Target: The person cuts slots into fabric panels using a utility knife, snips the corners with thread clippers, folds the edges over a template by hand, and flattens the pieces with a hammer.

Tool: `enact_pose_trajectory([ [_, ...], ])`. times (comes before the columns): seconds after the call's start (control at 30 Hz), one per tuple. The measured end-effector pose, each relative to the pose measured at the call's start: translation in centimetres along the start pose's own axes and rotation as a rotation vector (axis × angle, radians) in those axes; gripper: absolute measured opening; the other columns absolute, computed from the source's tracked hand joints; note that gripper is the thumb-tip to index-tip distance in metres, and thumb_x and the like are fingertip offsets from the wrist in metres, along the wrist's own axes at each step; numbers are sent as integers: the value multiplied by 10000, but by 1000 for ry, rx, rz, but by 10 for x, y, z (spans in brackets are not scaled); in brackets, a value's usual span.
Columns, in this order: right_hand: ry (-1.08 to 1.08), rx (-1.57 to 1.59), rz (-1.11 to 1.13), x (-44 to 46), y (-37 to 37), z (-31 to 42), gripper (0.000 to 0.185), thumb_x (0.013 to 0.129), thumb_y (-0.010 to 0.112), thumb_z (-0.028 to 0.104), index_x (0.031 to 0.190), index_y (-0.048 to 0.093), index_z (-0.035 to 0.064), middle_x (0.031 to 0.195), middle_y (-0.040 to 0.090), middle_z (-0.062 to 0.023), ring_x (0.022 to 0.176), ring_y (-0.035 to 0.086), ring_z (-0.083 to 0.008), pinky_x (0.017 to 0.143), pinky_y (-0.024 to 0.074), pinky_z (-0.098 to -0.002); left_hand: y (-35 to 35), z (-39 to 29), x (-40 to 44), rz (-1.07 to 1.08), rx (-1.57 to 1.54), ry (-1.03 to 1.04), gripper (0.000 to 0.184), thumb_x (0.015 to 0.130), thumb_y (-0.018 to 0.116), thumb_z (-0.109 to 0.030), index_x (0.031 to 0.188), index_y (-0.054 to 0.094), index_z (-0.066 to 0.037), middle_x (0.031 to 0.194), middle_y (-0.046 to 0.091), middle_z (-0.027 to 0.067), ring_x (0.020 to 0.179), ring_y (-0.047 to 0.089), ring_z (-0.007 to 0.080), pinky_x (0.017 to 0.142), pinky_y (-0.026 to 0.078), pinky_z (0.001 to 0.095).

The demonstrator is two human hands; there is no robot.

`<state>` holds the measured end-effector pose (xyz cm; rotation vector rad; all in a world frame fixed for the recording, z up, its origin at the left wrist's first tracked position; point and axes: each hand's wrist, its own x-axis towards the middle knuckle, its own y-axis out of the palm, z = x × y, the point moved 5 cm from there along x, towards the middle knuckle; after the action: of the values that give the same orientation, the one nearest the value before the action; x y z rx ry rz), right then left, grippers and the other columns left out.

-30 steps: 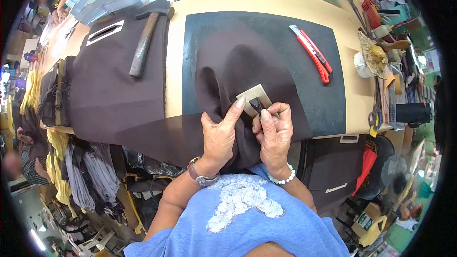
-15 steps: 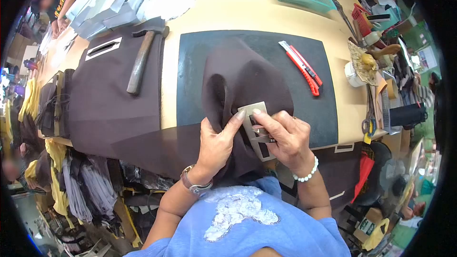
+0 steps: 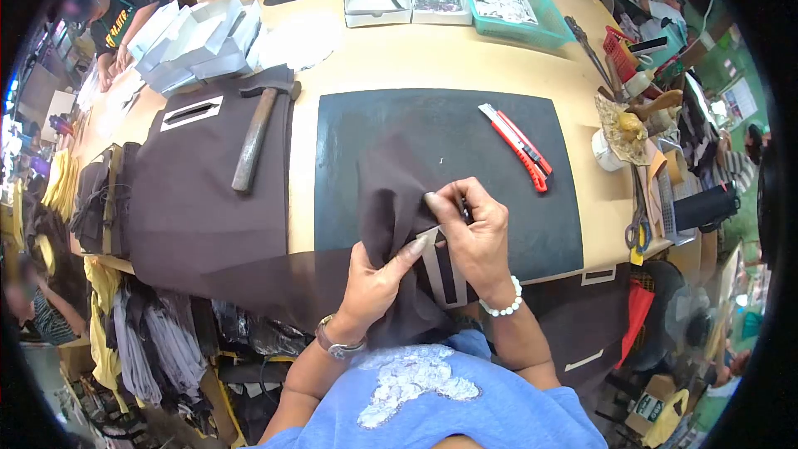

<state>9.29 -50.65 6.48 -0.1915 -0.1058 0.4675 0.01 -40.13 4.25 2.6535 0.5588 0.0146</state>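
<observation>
My left hand (image 3: pixel 371 287) grips a bunched piece of dark brown fabric (image 3: pixel 391 191), its thumb pressed on the upper corner of a pale rectangular frame (image 3: pixel 455 289). The frame lies against the cloth and has a long dark slot. Just above the frame's upper end, my right hand (image 3: pixel 475 237) is closed in a pinch at the fabric. A small dark thing shows between its fingers, too hidden to name. Under the fabric lies a black cutting mat (image 3: pixel 366 116). A red utility knife (image 3: pixel 522 150) rests on the mat's right side.
A hammer (image 3: pixel 254 137) lies on folded dark fabric (image 3: pixel 199 208) at left. White boxes (image 3: pixel 376 2) and a teal basket (image 3: pixel 515 29) stand at the back. Scissors (image 3: pixel 638 233) hang near a glue pot (image 3: pixel 607 150) at right. Another person works at the far left.
My right hand has shifted from the frame's slot to above its upper end, uncovering more of the slot. The fabric's raised fold has sunk and narrowed. The view has tilted up slightly.
</observation>
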Motion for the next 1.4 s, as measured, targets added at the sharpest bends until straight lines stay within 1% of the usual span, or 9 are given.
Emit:
enact_pose_trajectory([
  [0.2,182,128,332,-28,-6,-35,411,787,718,122,1144,578,-27,1043,642,-100,956,567,-125,851,460,-275,-50,-41,-1,-373,21,162,260,853,639,-25,1099,598,53,1049,647,133,975,616,189,883,484,311],
  [0.33,-39,-260,319,-43,-10,-25,179,743,666,28,916,620,25,842,638,-91,654,631,-223,612,501,-314,-64,-86,2,-407,804,569,651,740,757,-180,1298,461,-22,1307,500,157,1201,482,279,1025,346,403],
  [0.5,-587,-517,302,-50,17,22,223,652,646,37,868,599,71,720,537,-56,569,590,-239,485,468,-354,14,-115,0,666,1763,505,902,578,797,-330,1356,414,-78,1403,418,105,1368,276,290,1115,44,581],
  [0.6,-753,-487,257,-54,20,32,387,592,698,54,968,615,94,799,577,-50,590,609,-202,488,489,-310,17,-87,17,1236,1942,87,346,614,742,-212,888,611,-46,930,654,106,987,616,259,1046,310,492],
  [0.67,-801,-365,95,-50,12,31,464,586,732,66,1035,617,92,860,602,-67,627,623,-207,516,510,-301,2,-106,29,1152,1719,138,150,652,680,-124,748,608,-36,662,612,146,700,631,334,637,507,389],
  [0.9,-24,330,-206,-34,-42,-54,294,946,475,147,1170,549,-27,910,580,-57,700,534,-98,581,437,-201,-265,-368,52,-607,2510,194,184,789,588,-74,953,620,3,876,626,213,820,625,341,726,487,438],
  [1.07,-27,277,-203,-29,-36,-64,309,948,487,141,1205,532,-24,879,565,-31,766,506,-76,693,431,-221,-348,-377,22,-361,2068,-293,459,824,595,-154,1219,497,58,929,661,185,811,647,257,712,507,354],
  [1.23,-4,372,-136,-29,-32,-58,306,958,485,155,1214,527,-7,845,560,-17,603,414,-18,531,361,-165,-161,-156,28,-292,786,-439,689,811,667,-265,1276,366,146,1215,511,226,1132,489,248,961,397,328],
  [1.4,39,552,-36,-47,-15,-14,301,968,455,139,1231,512,5,833,554,0,513,331,21,433,285,-141,-36,-5,39,-103,28,-124,314,860,649,-132,1084,561,69,1015,642,99,911,601,164,862,472,313],
])
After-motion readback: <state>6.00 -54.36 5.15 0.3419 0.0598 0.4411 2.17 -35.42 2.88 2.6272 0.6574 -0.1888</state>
